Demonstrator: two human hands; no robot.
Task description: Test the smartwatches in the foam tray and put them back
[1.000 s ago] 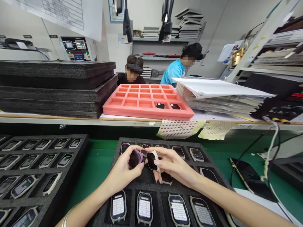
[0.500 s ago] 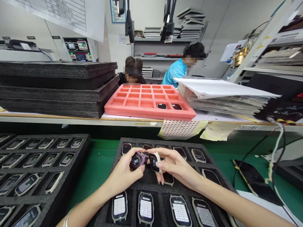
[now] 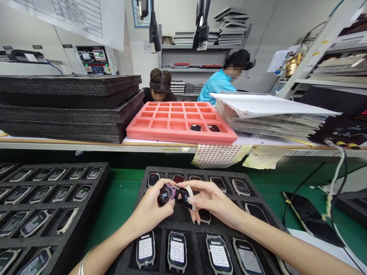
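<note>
Work appearing part-way: left hand (image 3: 153,204) is gripping a lit purple watch (image 3: 164,195), right hand (image 3: 215,199) is gripping a lit white watch (image 3: 185,198), neither yet set down, while grid-screen watches (image 3: 218,255) are lying in the black foam tray (image 3: 177,225) below.

Two hands, near middle: one left hand (image 3: 156,204), one right hand (image 3: 209,200). Two held: one purple watch (image 3: 164,194), one white watch (image 3: 185,198). In one black foam tray (image 3: 183,226), five framed screens (image 3: 241,187) along far row, four keypad screens (image 3: 177,250) along near row. In one far pink tray (image 3: 174,136), two dark screens (image 3: 195,128). At right, one phone (image 3: 312,217). From shelf edge, two hanging yellow sheets (image 3: 220,156). Far off, two co-workers (image 3: 216,86).
</note>
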